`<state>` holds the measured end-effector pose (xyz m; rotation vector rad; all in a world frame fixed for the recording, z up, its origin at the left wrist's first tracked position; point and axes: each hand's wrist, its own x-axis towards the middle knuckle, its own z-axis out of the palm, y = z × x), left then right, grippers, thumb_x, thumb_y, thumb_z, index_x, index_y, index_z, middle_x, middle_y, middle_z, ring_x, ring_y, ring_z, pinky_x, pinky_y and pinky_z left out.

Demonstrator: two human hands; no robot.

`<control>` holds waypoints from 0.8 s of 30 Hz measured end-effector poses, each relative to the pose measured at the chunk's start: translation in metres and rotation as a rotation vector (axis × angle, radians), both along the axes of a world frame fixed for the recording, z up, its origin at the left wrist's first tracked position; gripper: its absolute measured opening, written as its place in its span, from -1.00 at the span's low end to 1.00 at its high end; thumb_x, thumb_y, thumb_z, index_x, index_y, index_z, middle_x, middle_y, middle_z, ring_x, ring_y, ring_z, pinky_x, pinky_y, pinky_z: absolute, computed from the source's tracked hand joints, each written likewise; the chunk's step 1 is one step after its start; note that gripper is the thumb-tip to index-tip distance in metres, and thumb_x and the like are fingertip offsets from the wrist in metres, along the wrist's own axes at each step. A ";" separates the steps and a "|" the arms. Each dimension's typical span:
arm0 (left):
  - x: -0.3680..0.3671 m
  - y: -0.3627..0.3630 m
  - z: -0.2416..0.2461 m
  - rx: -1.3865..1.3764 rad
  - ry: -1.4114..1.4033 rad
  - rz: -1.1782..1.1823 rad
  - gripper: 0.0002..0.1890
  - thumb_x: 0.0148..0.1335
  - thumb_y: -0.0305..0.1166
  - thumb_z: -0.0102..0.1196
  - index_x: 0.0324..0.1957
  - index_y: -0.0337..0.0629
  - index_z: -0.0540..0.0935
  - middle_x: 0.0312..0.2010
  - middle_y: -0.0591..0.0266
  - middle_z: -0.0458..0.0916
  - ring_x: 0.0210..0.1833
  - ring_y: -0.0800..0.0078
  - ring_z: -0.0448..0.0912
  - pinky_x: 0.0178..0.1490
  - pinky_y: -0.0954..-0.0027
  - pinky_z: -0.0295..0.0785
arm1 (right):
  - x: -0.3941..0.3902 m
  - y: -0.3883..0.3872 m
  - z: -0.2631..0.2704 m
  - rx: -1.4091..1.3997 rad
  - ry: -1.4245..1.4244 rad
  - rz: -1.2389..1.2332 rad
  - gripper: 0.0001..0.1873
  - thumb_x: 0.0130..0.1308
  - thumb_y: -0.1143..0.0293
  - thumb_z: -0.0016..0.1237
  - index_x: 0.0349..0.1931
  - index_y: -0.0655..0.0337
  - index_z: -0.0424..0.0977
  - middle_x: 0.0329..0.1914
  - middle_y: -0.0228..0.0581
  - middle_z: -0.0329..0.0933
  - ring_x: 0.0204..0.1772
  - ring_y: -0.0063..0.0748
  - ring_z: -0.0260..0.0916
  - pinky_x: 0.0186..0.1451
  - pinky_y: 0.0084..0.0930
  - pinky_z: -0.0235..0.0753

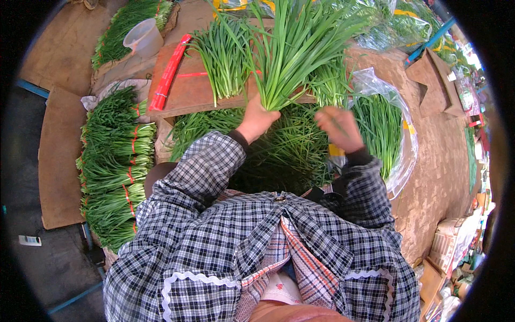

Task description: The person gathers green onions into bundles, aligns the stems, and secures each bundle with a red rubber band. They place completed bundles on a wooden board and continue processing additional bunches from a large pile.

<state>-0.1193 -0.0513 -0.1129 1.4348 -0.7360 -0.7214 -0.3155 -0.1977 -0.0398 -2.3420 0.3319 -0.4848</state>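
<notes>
My left hand point(259, 118) is closed around the pale lower stems of an upright bunch of garlic chives point(289, 60), whose green leaves fan out above it. To the right, my right hand point(340, 124) is blurred, with its fingers curled; whether a thin leaf is held in it I cannot tell. A smaller pile of chives point(227, 60) lies on the reddish board point(193, 90), beside a bundle of red printed ties point(171, 72). Another small pile point(332, 84) lies behind my right hand. Loose leaves point(293, 153) lie below both hands.
Chive bunches bound with red ties point(116, 169) are stacked at the left. More chives lie in an open clear plastic bag point(380, 133) at the right. A translucent plastic tub point(145, 38) stands at the upper left, near another chive stack. Cut cardboard point(434, 84) stands at the upper right.
</notes>
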 end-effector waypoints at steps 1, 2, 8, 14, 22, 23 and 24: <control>0.002 -0.001 0.000 -0.017 -0.048 0.026 -0.58 -0.02 -0.68 0.18 -0.04 -0.32 0.47 -0.21 0.27 0.59 -0.18 0.51 0.54 -0.09 0.47 0.43 | -0.004 -0.006 0.012 0.400 -0.046 -0.128 -0.79 0.40 0.37 -0.07 -0.24 0.35 0.55 -0.38 -0.26 0.59 -0.38 -0.49 0.49 -0.30 -0.52 0.47; 0.003 -0.002 -0.001 -0.035 -0.095 0.053 -0.61 -0.03 -0.68 0.18 -0.09 -0.30 0.48 -0.26 0.31 0.58 -0.24 0.56 0.53 -0.17 0.49 0.45 | -0.012 -0.012 0.027 0.413 -0.187 -0.151 -0.80 0.42 0.41 -0.09 -0.22 0.38 0.55 -0.37 -0.33 0.57 -0.39 -0.62 0.44 -0.30 -0.61 0.44; 0.007 -0.002 -0.001 0.086 -0.042 0.031 -0.47 -0.02 -0.67 0.17 0.08 -0.38 0.44 -0.10 0.14 0.61 -0.06 0.38 0.57 0.07 0.42 0.43 | -0.019 0.000 0.044 0.476 -0.196 0.086 -0.82 0.42 0.48 -0.19 -0.20 0.32 0.52 -0.26 -0.26 0.58 -0.24 -0.48 0.49 -0.18 -0.54 0.50; 0.004 0.000 0.000 0.040 -0.163 0.049 -0.50 -0.05 -0.63 0.20 0.03 -0.33 0.47 -0.14 0.13 0.63 -0.07 0.36 0.58 0.05 0.39 0.44 | 0.002 0.035 -0.040 -0.118 0.211 0.288 -0.70 0.10 0.61 -0.22 -0.20 0.23 0.55 -0.14 -0.04 0.57 -0.09 0.05 0.51 0.03 -0.12 0.47; 0.000 0.000 0.008 0.064 -0.227 0.064 -0.54 -0.04 -0.58 0.22 -0.01 -0.29 0.50 -0.19 0.14 0.64 -0.11 0.32 0.60 0.02 0.36 0.44 | 0.001 0.028 -0.043 -0.256 0.532 0.353 -0.77 0.22 0.28 -0.07 -0.26 0.19 0.58 -0.30 -0.12 0.60 -0.15 -0.03 0.53 -0.01 -0.15 0.45; 0.000 0.001 0.009 0.058 -0.222 0.054 -0.54 -0.04 -0.57 0.22 -0.01 -0.29 0.50 -0.19 0.14 0.64 -0.12 0.33 0.60 0.02 0.36 0.45 | 0.001 0.030 -0.041 -0.291 0.601 0.375 -0.74 0.26 0.27 -0.07 -0.21 0.23 0.58 -0.28 -0.08 0.60 -0.14 0.00 0.53 -0.04 -0.14 0.46; -0.001 0.001 0.010 0.050 -0.216 0.043 -0.55 -0.04 -0.57 0.23 -0.02 -0.29 0.50 -0.19 0.14 0.64 -0.12 0.34 0.59 0.01 0.36 0.45 | 0.002 0.031 -0.038 -0.277 0.610 0.390 -0.69 0.33 0.18 -0.09 -0.20 0.24 0.57 -0.26 -0.06 0.60 -0.13 -0.01 0.54 -0.05 -0.16 0.48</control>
